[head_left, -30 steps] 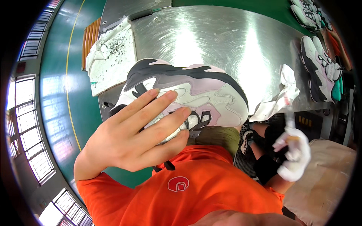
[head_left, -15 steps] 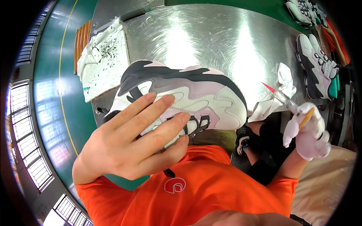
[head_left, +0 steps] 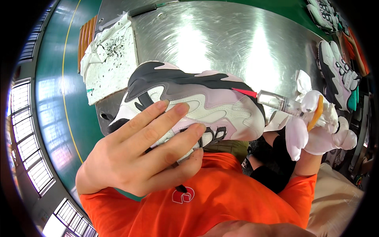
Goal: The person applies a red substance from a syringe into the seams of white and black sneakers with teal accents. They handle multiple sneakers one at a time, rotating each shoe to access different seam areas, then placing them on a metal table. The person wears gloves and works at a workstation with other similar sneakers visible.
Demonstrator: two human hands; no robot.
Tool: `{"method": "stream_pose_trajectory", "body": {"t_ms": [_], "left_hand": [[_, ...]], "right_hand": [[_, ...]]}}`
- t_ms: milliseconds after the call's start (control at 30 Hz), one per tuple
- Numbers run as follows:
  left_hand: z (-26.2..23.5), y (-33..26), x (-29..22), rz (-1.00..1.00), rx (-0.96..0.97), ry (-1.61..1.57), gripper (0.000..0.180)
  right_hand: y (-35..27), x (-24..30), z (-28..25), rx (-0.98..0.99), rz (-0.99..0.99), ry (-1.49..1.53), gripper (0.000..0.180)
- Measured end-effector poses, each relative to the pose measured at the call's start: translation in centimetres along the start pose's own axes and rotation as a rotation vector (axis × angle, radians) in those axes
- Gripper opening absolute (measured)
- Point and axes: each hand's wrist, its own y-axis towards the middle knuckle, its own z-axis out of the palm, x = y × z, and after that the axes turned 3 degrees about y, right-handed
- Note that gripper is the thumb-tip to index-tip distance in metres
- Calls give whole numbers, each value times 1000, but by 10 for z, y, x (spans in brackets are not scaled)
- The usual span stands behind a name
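A sneaker [head_left: 205,103] in white, pale pink and dark grey lies on its side, sole edge away from me and toe to the right. My bare left hand [head_left: 142,154] grips it at the laced side, fingers across the upper and thumb hidden. My right hand [head_left: 316,126], its fingers in white coverings with a yellow band, is closed around a clear syringe-like applicator [head_left: 276,101]. The applicator's red tapered tip [head_left: 244,92] points left and meets the dark sole edge near the toe; whether it touches I cannot tell.
A shiny metal table [head_left: 225,43] lies beyond the sneaker. At the left is a white pad [head_left: 114,67] with dark specks and a crumpled cloth; a dark-handled tool [head_left: 143,10] lies behind it. More sneakers [head_left: 335,75] stand at the right, near a crumpled white tissue [head_left: 303,82].
My right hand has brought the applicator leftward, so its red tip is now at the sneaker's toe end instead of apart from it. My left hand and the sneaker have barely shifted.
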Motion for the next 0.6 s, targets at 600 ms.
{"method": "stream_pose_trajectory", "body": {"t_ms": [600], "left_hand": [[-6,4,-7,-74,90,-26,18]], "right_hand": [[-6,17,-8,-56,92,-62,52]]}}
